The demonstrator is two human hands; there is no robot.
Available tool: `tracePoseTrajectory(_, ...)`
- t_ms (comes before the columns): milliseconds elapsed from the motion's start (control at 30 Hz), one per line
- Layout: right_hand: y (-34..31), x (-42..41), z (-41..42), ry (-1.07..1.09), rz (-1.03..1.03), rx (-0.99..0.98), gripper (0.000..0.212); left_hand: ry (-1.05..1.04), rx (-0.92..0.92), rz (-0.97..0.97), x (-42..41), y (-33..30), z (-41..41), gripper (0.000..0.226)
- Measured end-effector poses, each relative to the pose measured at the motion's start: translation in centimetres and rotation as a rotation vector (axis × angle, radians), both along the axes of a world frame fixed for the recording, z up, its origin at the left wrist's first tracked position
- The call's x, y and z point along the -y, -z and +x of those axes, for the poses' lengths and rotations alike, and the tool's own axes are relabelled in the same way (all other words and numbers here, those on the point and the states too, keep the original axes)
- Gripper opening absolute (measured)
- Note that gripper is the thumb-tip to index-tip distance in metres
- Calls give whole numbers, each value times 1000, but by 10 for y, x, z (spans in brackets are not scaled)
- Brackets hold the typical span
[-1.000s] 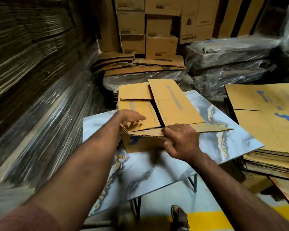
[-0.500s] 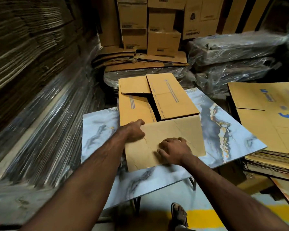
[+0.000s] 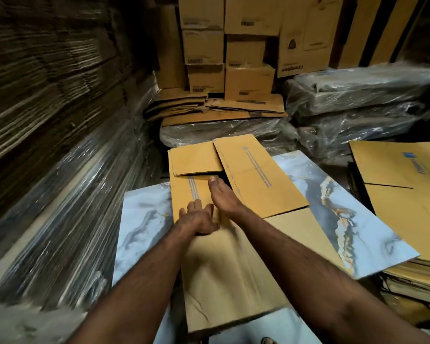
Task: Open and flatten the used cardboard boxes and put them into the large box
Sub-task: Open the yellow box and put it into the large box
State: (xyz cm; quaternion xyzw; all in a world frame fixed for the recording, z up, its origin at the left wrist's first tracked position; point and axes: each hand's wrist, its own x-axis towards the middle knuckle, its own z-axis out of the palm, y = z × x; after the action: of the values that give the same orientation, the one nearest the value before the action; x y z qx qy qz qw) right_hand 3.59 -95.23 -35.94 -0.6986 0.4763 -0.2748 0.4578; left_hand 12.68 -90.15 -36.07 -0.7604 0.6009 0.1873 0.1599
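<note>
I see the flattened cardboard box (image 3: 233,256) lying across the marble-patterned table (image 3: 353,219), its far flaps spread toward the wrapped bundles (image 3: 358,108). My left hand (image 3: 199,219) lies palm down on the box, fingers straight and pressing. My right hand (image 3: 222,197) reaches further along the same box, fingers stretched flat toward the gap between the flaps, grasping nothing. A stack of flattened cartons (image 3: 407,194) sits just right of the table. Stacked boxes (image 3: 233,58) stand behind.
</note>
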Motion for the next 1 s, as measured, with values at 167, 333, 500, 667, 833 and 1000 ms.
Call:
tracePoseTrajectory(167,19,26,18,-40,54,-61,65,-70,48,81,14,22,17,100)
tracePoseTrajectory(333,50,28,13,43,205,-343,71,-177,35,71,31,19,27,114)
tracePoseTrajectory(500,29,39,0,65,-331,-562,79,-226,28,126,43,18,25,126)
tracePoseTrajectory(667,-18,109,-37,241,-552,-722,85,-300,23,112,62,20,20,122)
tracePoseTrajectory(833,3,165,-115,305,-217,-944,85,-431,8,22,73,29,22,114)
tracePoseTrajectory(1000,51,162,-153,140,-23,-939,96,-513,18,-85,82,39,20,107)
